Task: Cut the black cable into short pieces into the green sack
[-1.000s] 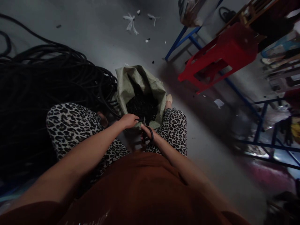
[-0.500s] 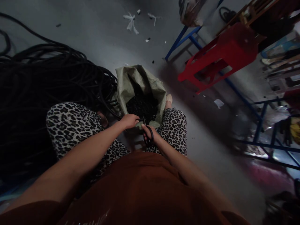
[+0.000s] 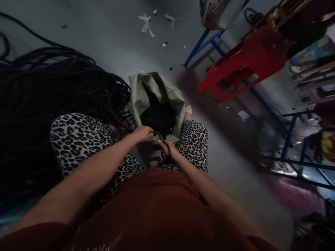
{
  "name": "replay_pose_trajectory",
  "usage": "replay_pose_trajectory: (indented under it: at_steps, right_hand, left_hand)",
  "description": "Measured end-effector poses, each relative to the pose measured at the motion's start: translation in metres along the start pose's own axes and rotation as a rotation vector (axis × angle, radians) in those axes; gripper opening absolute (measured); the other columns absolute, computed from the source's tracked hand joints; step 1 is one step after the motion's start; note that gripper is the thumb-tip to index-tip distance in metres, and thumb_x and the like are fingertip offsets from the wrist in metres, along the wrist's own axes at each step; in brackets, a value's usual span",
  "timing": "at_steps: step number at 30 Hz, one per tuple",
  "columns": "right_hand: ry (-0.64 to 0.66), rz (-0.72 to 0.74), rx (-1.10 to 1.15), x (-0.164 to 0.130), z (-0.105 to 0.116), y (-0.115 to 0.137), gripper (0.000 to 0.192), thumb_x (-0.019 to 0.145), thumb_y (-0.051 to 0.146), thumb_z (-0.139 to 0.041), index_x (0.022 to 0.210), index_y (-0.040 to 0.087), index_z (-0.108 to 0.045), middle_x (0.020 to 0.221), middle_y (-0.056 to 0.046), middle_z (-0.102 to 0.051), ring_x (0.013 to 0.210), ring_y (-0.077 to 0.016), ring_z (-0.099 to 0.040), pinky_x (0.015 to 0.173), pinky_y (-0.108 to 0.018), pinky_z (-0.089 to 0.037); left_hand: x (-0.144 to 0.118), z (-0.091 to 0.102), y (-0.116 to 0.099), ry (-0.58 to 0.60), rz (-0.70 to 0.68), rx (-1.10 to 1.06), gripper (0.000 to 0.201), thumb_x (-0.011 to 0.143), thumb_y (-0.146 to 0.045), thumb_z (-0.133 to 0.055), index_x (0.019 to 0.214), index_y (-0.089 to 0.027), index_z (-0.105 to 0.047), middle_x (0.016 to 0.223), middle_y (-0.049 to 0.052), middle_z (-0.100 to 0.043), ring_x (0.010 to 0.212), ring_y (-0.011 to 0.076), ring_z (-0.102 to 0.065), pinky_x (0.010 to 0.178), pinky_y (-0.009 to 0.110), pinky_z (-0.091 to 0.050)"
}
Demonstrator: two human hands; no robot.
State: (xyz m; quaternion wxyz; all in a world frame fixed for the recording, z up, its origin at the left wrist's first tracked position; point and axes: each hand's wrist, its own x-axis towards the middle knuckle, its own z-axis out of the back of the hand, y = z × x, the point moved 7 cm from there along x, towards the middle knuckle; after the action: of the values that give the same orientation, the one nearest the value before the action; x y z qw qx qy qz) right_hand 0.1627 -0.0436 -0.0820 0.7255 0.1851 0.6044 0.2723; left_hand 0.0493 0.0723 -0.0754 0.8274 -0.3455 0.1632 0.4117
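Left hand [image 3: 142, 133] fingers pinched shut on a thin black hose [image 3: 156, 134], holding its end right over the sack's mouth, probably so cut bits drop straight in; right hand [image 3: 165, 149] fingers threaded through the dark loop handles of scissors [image 3: 166, 150], closed round them, blades pointing toward the hose end, too dark to tell if the blades are apart; both hands nearly touching, just above the near rim of the green woven sack [image 3: 140, 97]; sack stands open between the knees in leopard-print trousers [image 3: 75, 139], half full of short black pieces [image 3: 158, 118]; big tangled hose pile [image 3: 39, 94] on the floor to the left, feeding toward the left hand; red stool [image 3: 246, 62] and blue rack frame [image 3: 288, 139] well apart on the right.
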Motion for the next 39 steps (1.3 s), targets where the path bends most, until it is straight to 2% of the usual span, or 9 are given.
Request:
replay_pose_trajectory:
  at_steps: [4, 12, 20, 31, 39]
  right_hand:
    - [-0.032, -0.011, 0.034, 0.002, 0.003, -0.003, 0.04, 0.088, 0.052, -0.053, 0.068, 0.018, -0.05, 0.043, 0.006, -0.045, 0.03, -0.007, -0.042, 0.031, -0.017, -0.031]
    - [0.102, -0.011, 0.062, 0.005, -0.008, -0.005, 0.044, 0.089, 0.059, -0.047, 0.09, 0.015, -0.054, 0.049, 0.004, -0.054, 0.035, -0.0105, -0.053, 0.036, -0.018, -0.039]
    - [0.169, 0.077, -0.04, 0.005, -0.013, -0.001, 0.045, 0.09, 0.058, -0.045, 0.085, 0.015, -0.055, 0.053, 0.002, -0.057, 0.039, -0.0097, -0.054, 0.039, -0.017, -0.039]
    - [0.158, 0.026, -0.022, 0.009, -0.014, -0.004, 0.046, 0.089, 0.06, -0.045, 0.087, 0.016, -0.056, 0.054, 0.001, -0.057, 0.039, -0.0101, -0.053, 0.038, -0.018, -0.039]
    - [0.166, -0.099, 0.09, 0.002, -0.016, -0.001, 0.047, 0.089, 0.061, -0.044, 0.094, 0.016, -0.055, 0.056, 0.001, -0.058, 0.041, -0.011, -0.055, 0.04, -0.019, -0.042]
  left_hand:
    - [0.0, 0.004, 0.001, -0.011, 0.004, -0.026, 0.033, 0.087, -0.035, -0.045, 0.109, -0.03, -0.069, 0.104, 0.003, -0.072, 0.096, 0.0217, -0.064, 0.077, 0.027, -0.046]
    - [0.0, 0.01, 0.001, -0.094, 0.012, -0.038, 0.033, 0.089, -0.035, -0.045, 0.111, -0.024, -0.067, 0.109, 0.006, -0.07, 0.099, 0.0228, -0.064, 0.078, 0.028, -0.047]
    - [0.0, 0.007, 0.0, -0.095, 0.01, -0.055, 0.034, 0.089, -0.036, -0.046, 0.113, -0.025, -0.066, 0.111, 0.005, -0.07, 0.101, 0.0214, -0.063, 0.081, 0.027, -0.047]
    - [-0.002, 0.001, -0.008, -0.04, -0.028, -0.023, 0.033, 0.089, -0.035, -0.045, 0.113, -0.026, -0.067, 0.11, 0.006, -0.07, 0.103, 0.023, -0.063, 0.081, 0.028, -0.047]
    - [-0.001, -0.003, -0.011, -0.032, -0.058, -0.032, 0.035, 0.088, -0.035, -0.047, 0.117, -0.029, -0.066, 0.116, 0.002, -0.069, 0.11, 0.0218, -0.06, 0.086, 0.027, -0.046]
